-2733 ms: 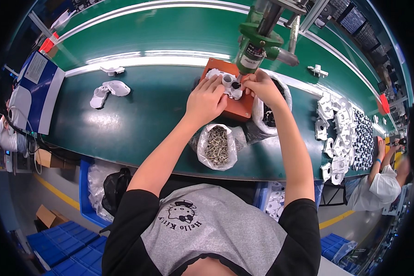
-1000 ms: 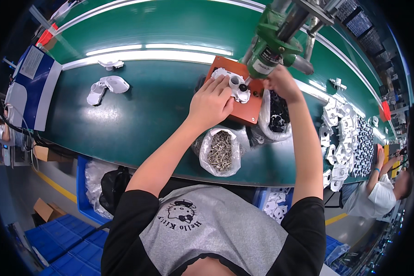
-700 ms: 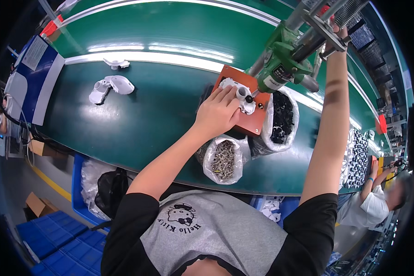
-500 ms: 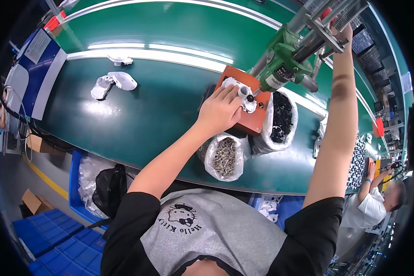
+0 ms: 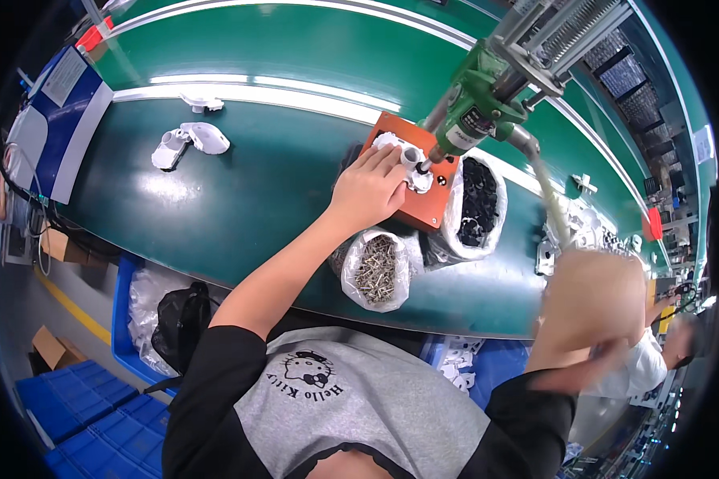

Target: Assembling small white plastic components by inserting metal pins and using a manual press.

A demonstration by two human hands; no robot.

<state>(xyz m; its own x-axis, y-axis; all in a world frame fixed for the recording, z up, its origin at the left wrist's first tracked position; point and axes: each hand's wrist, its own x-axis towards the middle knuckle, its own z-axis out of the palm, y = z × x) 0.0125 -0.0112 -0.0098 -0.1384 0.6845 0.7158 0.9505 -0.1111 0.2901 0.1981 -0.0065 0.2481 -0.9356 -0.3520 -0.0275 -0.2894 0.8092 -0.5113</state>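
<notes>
My left hand (image 5: 366,190) lies over a white plastic housing (image 5: 414,180), its fingers closed along the near side of the part. The housing rests on an orange fixture block (image 5: 427,214). Above it leans a green lever press (image 5: 465,120), whose tip reaches a small black piece on the housing; contact is hard to judge. From the press a blurred lever (image 5: 550,191) runs down toward me into my right hand (image 5: 593,299). That hand appears wrapped round the lever's end, though motion smears its fingers.
Beside the block stand a bag of small metal pins or screws (image 5: 378,267) and a bag of black pieces (image 5: 479,203). White parts (image 5: 192,144) lie on the green table (image 5: 272,168) to the left, more (image 5: 583,223) at right. A co-worker (image 5: 655,359) sits at far right.
My right hand has come from high by the press down toward me, bringing the lever with it. The press tip appears closer to the housing. My left hand stays on the part.
</notes>
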